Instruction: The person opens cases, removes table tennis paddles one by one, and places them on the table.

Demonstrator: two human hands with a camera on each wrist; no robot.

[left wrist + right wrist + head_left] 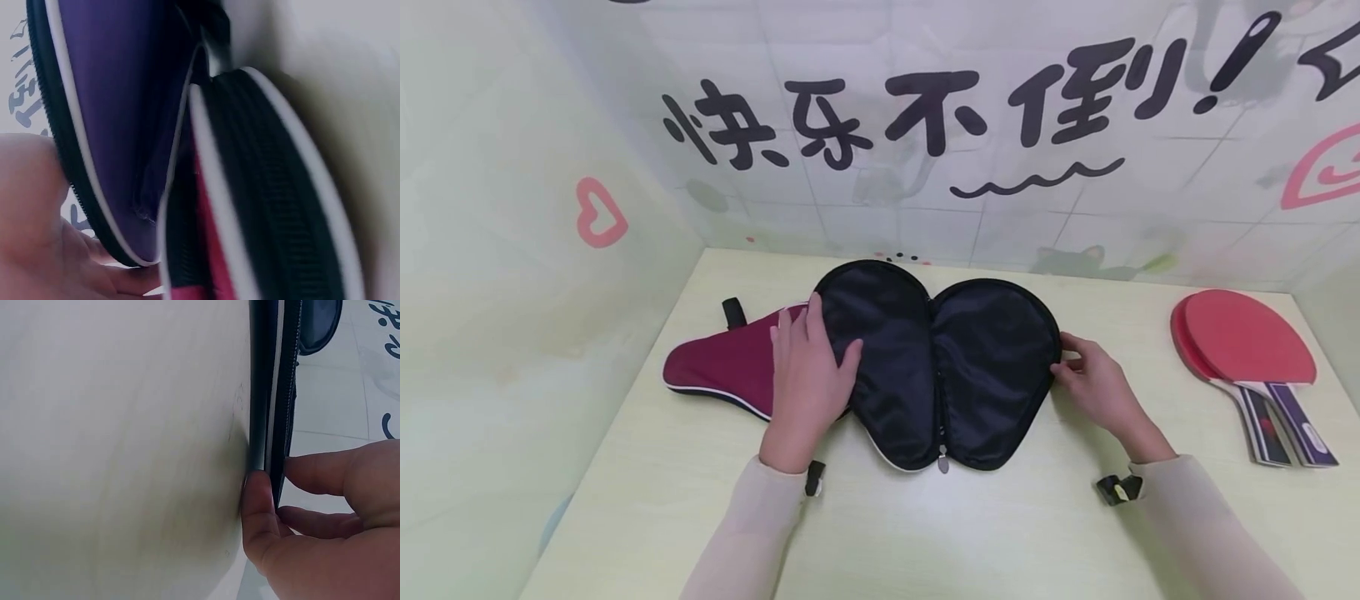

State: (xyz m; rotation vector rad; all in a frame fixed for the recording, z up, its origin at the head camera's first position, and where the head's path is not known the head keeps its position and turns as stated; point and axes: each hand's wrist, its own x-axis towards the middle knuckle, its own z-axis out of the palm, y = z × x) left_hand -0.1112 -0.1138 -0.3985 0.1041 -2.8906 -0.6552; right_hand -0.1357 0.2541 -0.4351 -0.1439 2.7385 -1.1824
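Note:
An unzipped table tennis paddle case point(891, 375) lies spread on the table, black lining upward, its two halves joined along a zipper with a pull at the front. My left hand point(811, 375) rests at the left half's edge, fingers extended and thumb over the lining. The left wrist view shows the case's purple outer side point(119, 119) near that hand. Partly under the hand lies a maroon paddle case point(726, 358) with white piping. My right hand point(1097, 383) pinches the right half's rim point(275, 444) between thumb and fingers.
Two red table tennis paddles point(1247, 337) overlap at the table's right side, handles toward the front. A black strap point(733, 313) sticks up behind the maroon case. A printed wall point(880, 183) borders the pale table point(925, 533) at the back.

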